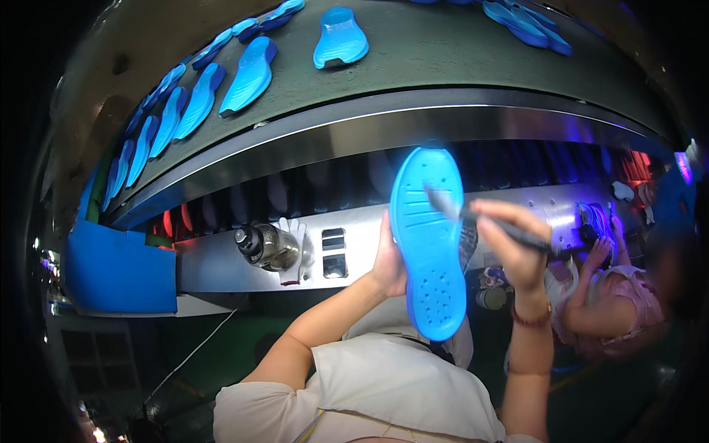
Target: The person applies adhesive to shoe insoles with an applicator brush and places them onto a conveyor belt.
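A bright blue shoe sole (432,258) stands lengthwise in front of me, its face with grooves and small holes turned toward me. My left hand (388,258) grips its left edge from behind, the fingers mostly hidden by the sole. In my right hand (517,244) is a dark-handled brush (446,202), its pale bristle end over the grooved upper part of the sole. The brush tip is blurred, so I cannot tell whether it touches the surface.
Beyond a metal rail (369,131), a dark green belt (436,70) carries several blue soles (249,75). A dark-capped bottle (267,247) and a white glove (297,235) lie on the metal ledge (365,240). A blue panel (122,269) stands left; a co-worker (609,306) sits right.
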`<state>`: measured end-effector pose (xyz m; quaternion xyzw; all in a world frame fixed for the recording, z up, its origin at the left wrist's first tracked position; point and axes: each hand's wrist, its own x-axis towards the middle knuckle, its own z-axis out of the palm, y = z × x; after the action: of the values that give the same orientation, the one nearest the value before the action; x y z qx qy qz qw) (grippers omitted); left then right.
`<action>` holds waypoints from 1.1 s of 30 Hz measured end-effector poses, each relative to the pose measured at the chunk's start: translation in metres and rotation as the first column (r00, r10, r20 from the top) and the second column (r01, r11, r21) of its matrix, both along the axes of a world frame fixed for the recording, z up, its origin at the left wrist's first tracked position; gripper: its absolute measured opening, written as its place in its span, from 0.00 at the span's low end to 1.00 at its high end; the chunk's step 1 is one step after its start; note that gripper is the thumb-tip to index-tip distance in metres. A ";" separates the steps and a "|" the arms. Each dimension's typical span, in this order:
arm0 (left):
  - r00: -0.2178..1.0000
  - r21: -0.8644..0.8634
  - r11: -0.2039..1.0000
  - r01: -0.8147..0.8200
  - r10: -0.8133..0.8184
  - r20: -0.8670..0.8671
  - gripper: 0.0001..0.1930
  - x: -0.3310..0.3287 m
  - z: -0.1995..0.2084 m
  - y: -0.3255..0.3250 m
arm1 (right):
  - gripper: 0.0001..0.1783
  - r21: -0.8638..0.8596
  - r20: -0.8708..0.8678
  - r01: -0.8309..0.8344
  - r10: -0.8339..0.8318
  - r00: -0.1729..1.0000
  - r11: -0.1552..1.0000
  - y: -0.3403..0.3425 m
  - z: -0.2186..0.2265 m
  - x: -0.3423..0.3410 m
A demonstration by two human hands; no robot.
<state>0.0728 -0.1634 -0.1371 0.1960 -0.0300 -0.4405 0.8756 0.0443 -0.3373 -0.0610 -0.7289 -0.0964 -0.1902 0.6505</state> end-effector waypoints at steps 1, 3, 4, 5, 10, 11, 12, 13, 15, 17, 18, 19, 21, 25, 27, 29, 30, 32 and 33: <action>1.000 0.029 1.000 -0.011 0.012 -0.021 0.48 -0.003 -0.001 -0.005 | 0.09 0.014 -0.070 -0.024 0.025 0.997 1.000 0.003 0.001 0.010; 0.999 0.059 0.998 -0.014 0.016 -0.040 0.47 -0.005 0.008 -0.009 | 0.10 -0.032 -0.036 -0.139 0.138 0.990 0.990 0.008 -0.008 0.013; 0.993 0.141 0.984 -0.108 0.114 -0.039 0.47 -0.007 0.024 -0.009 | 0.10 -0.127 0.093 -0.219 0.231 0.968 0.968 0.011 -0.011 0.006; 0.977 0.221 0.954 -0.201 0.212 -0.029 0.46 -0.007 0.033 -0.008 | 0.10 -0.126 0.071 -0.342 0.352 0.933 0.931 0.010 -0.006 -0.001; 0.979 0.167 0.965 -0.200 0.193 0.059 0.45 0.001 0.044 -0.008 | 0.10 0.085 -0.215 -0.208 0.222 0.951 0.974 -0.003 0.016 -0.008; 0.965 0.185 0.949 -0.255 0.239 0.104 0.45 0.000 0.047 -0.011 | 0.10 -0.035 -0.070 -0.318 0.315 0.947 0.948 -0.003 0.010 -0.008; 0.951 0.222 0.925 -0.308 0.290 0.109 0.47 0.002 0.050 -0.010 | 0.11 -0.175 0.053 -0.352 0.366 0.929 0.919 0.000 0.008 -0.009; 0.963 0.095 0.965 -0.244 0.230 0.138 0.50 0.007 0.044 -0.006 | 0.11 -0.164 0.045 -0.440 0.453 0.890 0.883 0.000 0.008 -0.014; 0.952 0.064 0.954 -0.295 0.287 0.109 0.54 0.011 0.045 -0.007 | 0.11 -0.111 0.023 -0.539 0.544 0.839 0.835 -0.004 0.009 -0.018; 0.926 0.039 0.930 -0.364 0.357 0.122 0.54 0.015 0.055 -0.009 | 0.11 -0.023 0.036 -0.381 0.382 0.924 0.924 -0.007 0.001 -0.014; 0.896 0.009 0.904 -0.428 0.422 0.139 0.54 0.020 0.057 -0.009 | 0.11 -0.104 0.040 -0.282 0.287 0.957 0.954 -0.009 -0.001 -0.009; 0.871 0.006 0.885 -0.466 0.458 0.176 0.54 0.026 0.053 -0.008 | 0.10 -0.166 0.061 -0.368 0.382 0.922 0.915 -0.006 0.000 -0.012; 0.853 -0.008 0.872 -0.489 0.480 0.207 0.53 0.033 0.052 -0.001 | 0.10 -0.251 0.044 -0.460 0.485 0.873 0.852 -0.003 0.004 -0.026; 0.825 -0.038 0.845 -0.533 0.529 0.198 0.52 0.038 0.060 0.001 | 0.11 -0.086 0.025 -0.336 0.340 0.940 0.938 -0.016 -0.007 -0.025; 0.816 -0.026 0.838 -0.545 0.537 0.213 0.51 0.041 0.060 0.000 | 0.11 -0.098 0.012 -0.337 0.340 0.940 0.936 -0.016 -0.012 -0.021; 0.827 -0.051 0.868 -0.494 0.487 0.282 0.52 0.046 0.060 0.005 | 0.12 -0.206 0.031 -0.438 0.454 0.891 0.875 -0.018 -0.009 -0.022; 0.830 -0.072 0.896 -0.438 0.434 0.352 0.52 0.048 0.060 0.008 | 0.12 -0.168 0.056 -0.497 0.511 0.858 0.852 -0.023 -0.011 -0.022; 0.830 -0.080 0.911 -0.404 0.402 0.387 0.54 0.050 0.066 0.008 | 0.12 0.195 0.004 -0.499 0.508 0.861 0.845 -0.031 -0.023 -0.018; 0.848 -0.018 0.902 -0.432 0.412 0.334 0.53 0.048 0.074 0.004 | 0.11 0.343 -0.148 -0.368 0.437 0.887 0.864 -0.025 -0.023 -0.019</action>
<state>0.1209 -0.1591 -0.0631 0.2938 -0.1196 -0.1990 0.9272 0.0250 -0.3621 -0.0839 -0.5994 -0.1437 0.0201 0.7872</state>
